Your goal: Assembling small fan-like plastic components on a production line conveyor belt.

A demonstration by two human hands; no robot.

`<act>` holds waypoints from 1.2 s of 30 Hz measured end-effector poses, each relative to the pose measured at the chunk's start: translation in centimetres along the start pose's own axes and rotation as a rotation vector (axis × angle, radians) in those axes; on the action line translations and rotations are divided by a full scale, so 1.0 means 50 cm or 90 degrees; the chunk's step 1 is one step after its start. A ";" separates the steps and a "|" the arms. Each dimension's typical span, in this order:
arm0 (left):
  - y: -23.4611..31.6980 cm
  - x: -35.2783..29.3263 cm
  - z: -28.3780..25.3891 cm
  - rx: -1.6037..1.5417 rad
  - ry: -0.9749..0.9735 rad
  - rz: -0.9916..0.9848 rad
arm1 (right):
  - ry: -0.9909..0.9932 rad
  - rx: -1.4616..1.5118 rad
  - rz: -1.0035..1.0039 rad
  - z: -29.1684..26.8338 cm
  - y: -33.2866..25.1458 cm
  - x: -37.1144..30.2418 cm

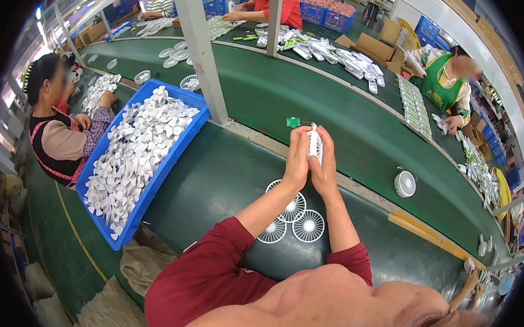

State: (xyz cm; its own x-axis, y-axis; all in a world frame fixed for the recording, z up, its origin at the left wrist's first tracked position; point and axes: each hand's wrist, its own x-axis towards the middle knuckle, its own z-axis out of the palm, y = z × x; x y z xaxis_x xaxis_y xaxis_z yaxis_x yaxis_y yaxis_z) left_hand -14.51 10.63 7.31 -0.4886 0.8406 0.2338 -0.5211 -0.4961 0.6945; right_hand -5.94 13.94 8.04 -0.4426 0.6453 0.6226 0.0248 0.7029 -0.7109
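Observation:
My left hand (297, 159) and my right hand (325, 166) are raised over the work surface, pressed together round a white fan cage (315, 144) held on edge between them. Fingers and palms cover much of the cage's sides. A small green circuit board (293, 122) sticks out to the left of my fingertips, apparently joined to the cage by a thin wire. Below my hands, several round white fan grilles (309, 226) lie flat on the dark green surface, some overlapping and partly hidden by my left forearm.
A blue bin (161, 176) heaped with white fan blades (140, 149) stands at my left. Beyond a low ledge runs a green conveyor belt (254, 81), with another white fan head (405, 184) on it. A grey post (202, 55) rises ahead. Co-workers sit at left, far side and right.

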 end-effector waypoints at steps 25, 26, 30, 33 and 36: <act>-0.048 0.114 -0.242 0.538 0.024 0.045 | -0.352 -0.197 0.032 -0.072 -0.052 -0.059; -0.050 0.113 -0.238 0.502 0.038 0.036 | -0.443 -0.157 0.059 -0.061 -0.070 -0.068; -0.045 0.115 -0.223 0.509 0.013 0.042 | -0.503 -0.291 0.002 -0.022 -0.088 -0.109; -0.044 0.119 -0.223 0.549 0.002 0.040 | -0.473 -0.228 0.047 -0.010 -0.059 -0.108; -0.044 0.117 -0.225 0.560 0.006 0.068 | -0.440 -0.216 0.036 -0.008 -0.050 -0.108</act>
State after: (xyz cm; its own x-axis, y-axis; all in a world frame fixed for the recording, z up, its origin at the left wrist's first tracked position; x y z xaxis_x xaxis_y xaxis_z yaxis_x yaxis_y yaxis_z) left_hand -24.11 14.19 -0.49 -0.5123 0.7952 0.3244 0.2523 -0.2217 0.9419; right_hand -3.23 8.80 6.58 -0.8890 0.4278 0.1634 0.2878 0.7994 -0.5274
